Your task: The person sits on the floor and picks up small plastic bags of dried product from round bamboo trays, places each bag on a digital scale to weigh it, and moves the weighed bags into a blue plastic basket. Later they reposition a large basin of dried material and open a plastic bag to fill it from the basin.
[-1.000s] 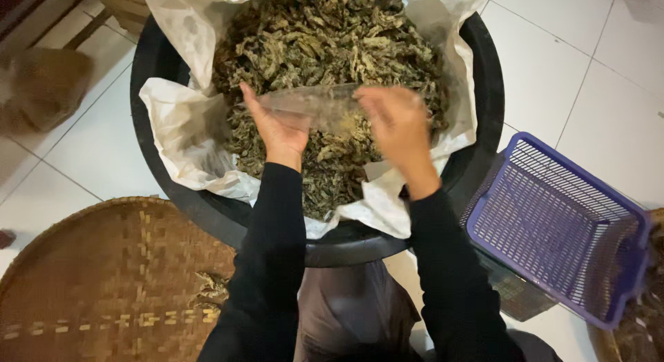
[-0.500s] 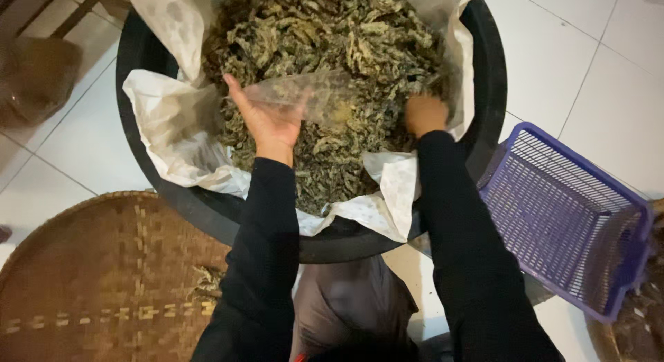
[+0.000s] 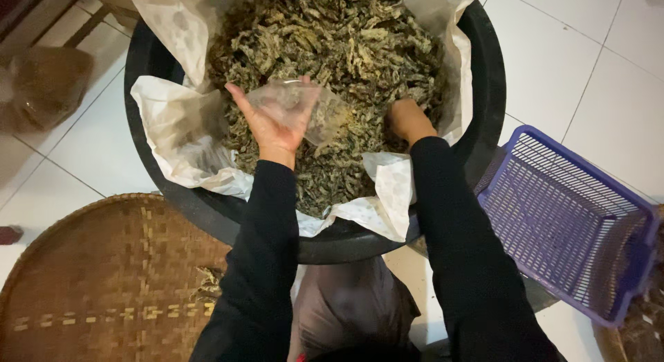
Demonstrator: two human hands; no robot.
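Observation:
A big black tub (image 3: pixel 487 92) lined with white paper (image 3: pixel 183 137) holds a heap of dried, dark green leafy pieces (image 3: pixel 339 37). My left hand (image 3: pixel 270 123) is raised over the heap, palm up, holding a small clear plastic bag (image 3: pixel 304 106) open. My right hand (image 3: pixel 408 120) is pushed down into the dried pieces at the right side of the heap, its fingers buried and curled around some of them. Both arms wear black sleeves.
A round woven bamboo tray (image 3: pixel 104 279) lies on the tiled floor at the lower left, with a few scraps on it. A purple plastic basket (image 3: pixel 564 223) stands at the right. A brownish plastic bag (image 3: pixel 38 85) lies at the far left.
My right hand let go of the clear bag and dropped to the right into the dried pieces. The left hand keeps holding the bag, now alone.

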